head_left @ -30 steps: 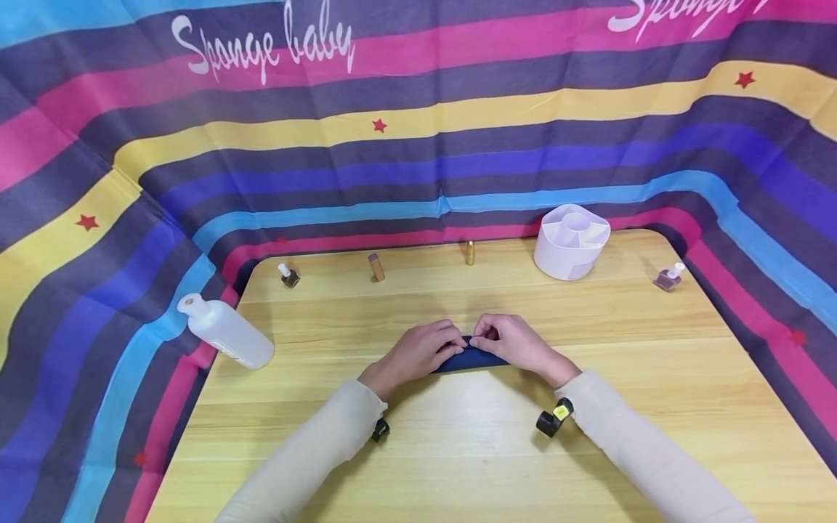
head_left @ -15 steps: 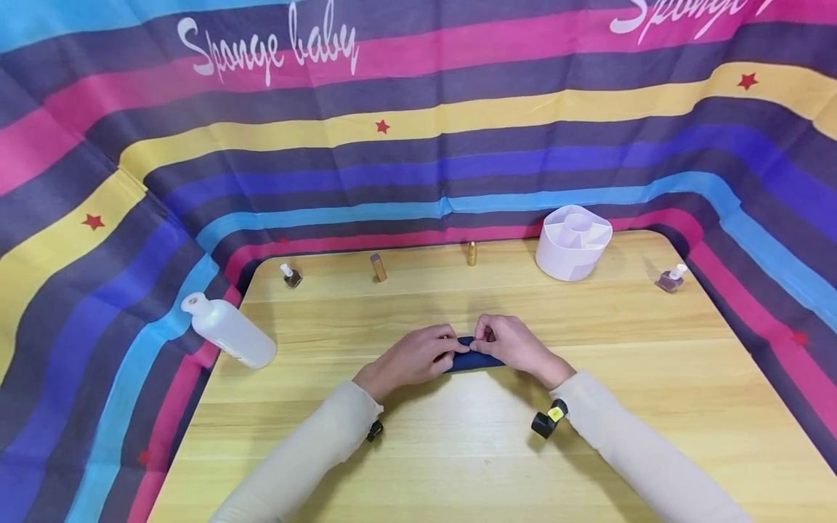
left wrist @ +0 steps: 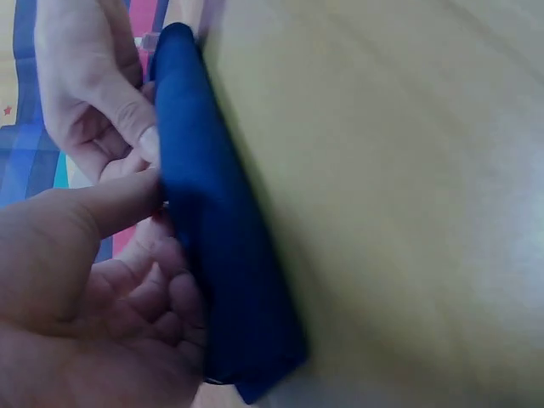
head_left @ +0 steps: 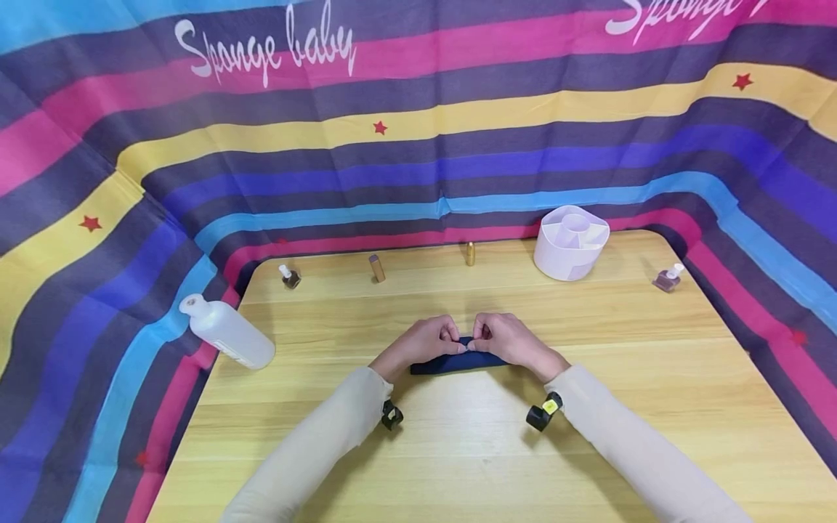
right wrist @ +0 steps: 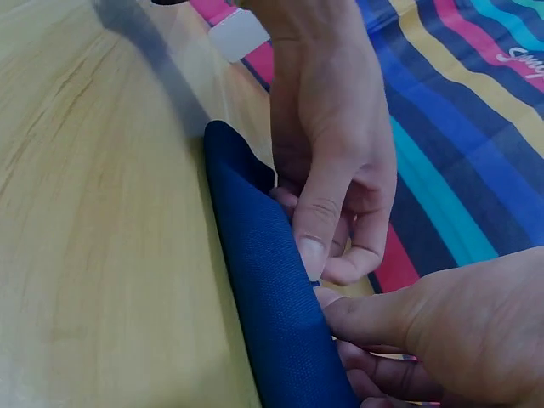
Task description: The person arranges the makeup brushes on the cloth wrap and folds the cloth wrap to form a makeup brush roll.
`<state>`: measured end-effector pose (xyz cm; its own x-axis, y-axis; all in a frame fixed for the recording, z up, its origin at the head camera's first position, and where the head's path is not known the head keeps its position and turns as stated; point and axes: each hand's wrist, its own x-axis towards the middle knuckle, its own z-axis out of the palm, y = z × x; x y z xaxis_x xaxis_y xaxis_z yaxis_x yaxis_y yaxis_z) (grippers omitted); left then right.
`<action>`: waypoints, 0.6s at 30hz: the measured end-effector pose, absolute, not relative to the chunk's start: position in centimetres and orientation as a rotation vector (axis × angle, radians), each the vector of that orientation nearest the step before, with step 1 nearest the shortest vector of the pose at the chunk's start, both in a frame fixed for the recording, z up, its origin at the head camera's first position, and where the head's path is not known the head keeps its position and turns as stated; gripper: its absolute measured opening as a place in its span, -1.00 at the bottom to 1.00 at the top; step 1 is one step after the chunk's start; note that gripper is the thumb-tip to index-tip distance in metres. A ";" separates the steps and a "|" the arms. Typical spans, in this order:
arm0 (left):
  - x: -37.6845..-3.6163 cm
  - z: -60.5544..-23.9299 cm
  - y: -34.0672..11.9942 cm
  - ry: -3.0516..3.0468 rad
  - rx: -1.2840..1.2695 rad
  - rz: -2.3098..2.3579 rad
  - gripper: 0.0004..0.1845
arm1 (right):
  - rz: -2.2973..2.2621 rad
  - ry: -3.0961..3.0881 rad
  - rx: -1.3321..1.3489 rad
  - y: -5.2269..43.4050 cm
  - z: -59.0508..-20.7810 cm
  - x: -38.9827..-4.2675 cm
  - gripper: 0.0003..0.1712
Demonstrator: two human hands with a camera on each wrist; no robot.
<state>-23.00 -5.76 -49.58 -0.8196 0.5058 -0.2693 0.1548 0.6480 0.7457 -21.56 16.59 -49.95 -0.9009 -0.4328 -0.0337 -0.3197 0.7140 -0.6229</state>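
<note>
A long, narrow dark blue pouch [head_left: 434, 365] with a woven-looking surface lies sideways at the middle of the wooden table. Thumb and fingers of my left hand [head_left: 428, 341] pinch its far upper edge just left of centre. Right beside it, my right hand [head_left: 513, 341] pinches the same edge, and the two thumb tips nearly meet. The left wrist view shows the blue pouch [left wrist: 212, 195] from its left end, with a tiny red spot by the fingers. In the right wrist view the left end of the pouch [right wrist: 255, 238] folds inward; the fingertips behind the edge are partly hidden.
A white bottle [head_left: 232, 334] leans at the left edge. Along the back stand a small dark nail polish bottle [head_left: 290, 277], a brown tube [head_left: 377, 269], a gold tube [head_left: 471, 253] and a white divided organizer [head_left: 571, 247]. Another polish bottle [head_left: 668, 278] sits far right. Striped cloth [head_left: 392, 163] walls the table.
My left hand first slid slightly left, then came back up with its fingers more bent, and the pouch's left end now shows below it. My right hand stays nearly in place.
</note>
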 end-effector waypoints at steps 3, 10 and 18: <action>-23.4 -49.0 -5.7 2.362 0.481 0.999 -0.76 | -0.926 2.721 -0.596 16.4 -49.8 -21.8 -0.76; -24.1 -48.1 -4.9 2.305 0.442 0.892 -0.72 | -0.821 2.624 -0.580 15.9 -48.2 -22.7 -0.76; -24.4 -47.4 -4.1 2.332 0.454 0.746 -0.76 | -0.575 2.553 -0.660 14.9 -46.7 -23.9 -0.74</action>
<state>-24.41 -4.14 -47.41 -0.7359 0.4879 -0.4696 0.1247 0.7792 0.6142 -23.85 14.88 -46.66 -0.7897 -0.5315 -0.3063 -0.3489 0.7999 -0.4882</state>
